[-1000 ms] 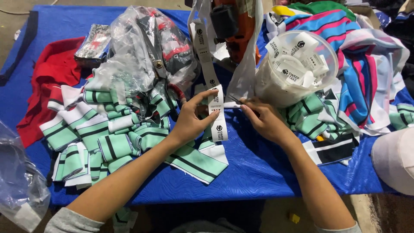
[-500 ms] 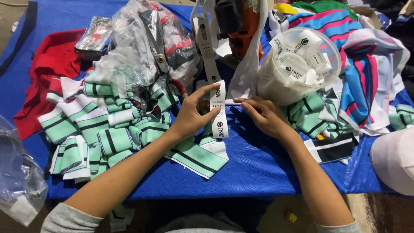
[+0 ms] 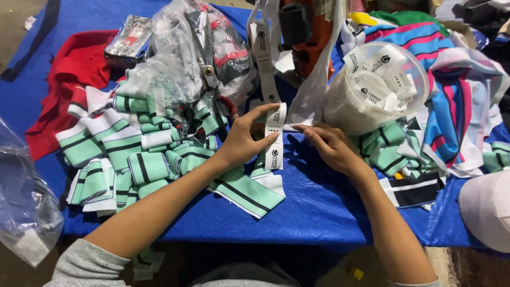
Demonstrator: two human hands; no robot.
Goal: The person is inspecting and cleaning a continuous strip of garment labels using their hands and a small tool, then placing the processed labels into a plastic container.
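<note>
Your left hand (image 3: pixel 241 141) sits at the centre of the frame, its fingers (image 3: pixel 265 139) closed in a pinch on a white label strip (image 3: pixel 274 139) printed with small dark marks. The thumb presses the strip's front while the forefinger curls over its top edge. The strip hangs upright just above the blue desk (image 3: pixel 319 207), its lower end near a loose striped piece.

Your right hand (image 3: pixel 332 148) lies just right of the strip, palm down, fingers (image 3: pixel 311 130) nearly closed and stretched toward the strip's upper part. Whether they pinch a thin white piece there or only touch it, you cannot tell from this view.

A longer ribbon of the same labels (image 3: pixel 264 58) runs up from the hands toward the top centre of the frame. To the upper right stands a clear plastic tub (image 3: pixel 372 90) stuffed with more white labels. Left of your left hand spreads a heap of mint-green, white and black striped knit cuffs (image 3: pixel 127 159), with one cuff (image 3: pixel 247 191) lying under your left wrist. Crumpled clear plastic bags (image 3: pixel 191 58) rise behind the heap, and a red cloth (image 3: pixel 69 79) lies in the upper left. Striped pink, blue and white fabric (image 3: pixel 451 111) fills the right side.
</note>
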